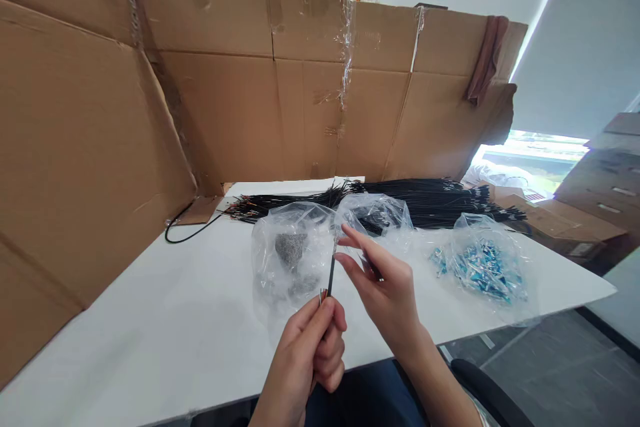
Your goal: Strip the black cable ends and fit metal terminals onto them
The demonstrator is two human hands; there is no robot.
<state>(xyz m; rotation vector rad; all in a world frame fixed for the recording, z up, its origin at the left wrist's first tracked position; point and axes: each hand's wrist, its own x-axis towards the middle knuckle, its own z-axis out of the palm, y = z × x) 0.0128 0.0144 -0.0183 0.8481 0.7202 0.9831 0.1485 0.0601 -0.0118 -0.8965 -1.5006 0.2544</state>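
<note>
My left hand (pixel 313 347) pinches a thin black cable (pixel 331 275) near its end, where short coloured wire tips show just above my fingers. The cable stands nearly upright above the table's front edge. My right hand (pixel 385 290) is beside the cable's upper end, thumb and forefinger touching it. Whether it holds a small part there I cannot tell. Right behind both hands lies a clear plastic bag (pixel 293 257) with dark grey small parts inside.
A long bundle of black cables (pixel 425 203) lies across the back of the white table (pixel 175 327). A clear bag of blue parts (pixel 485 267) sits at the right. Cardboard walls (pixel 225 93) enclose the left and back. A black chair arm (pixel 490 393) is at lower right.
</note>
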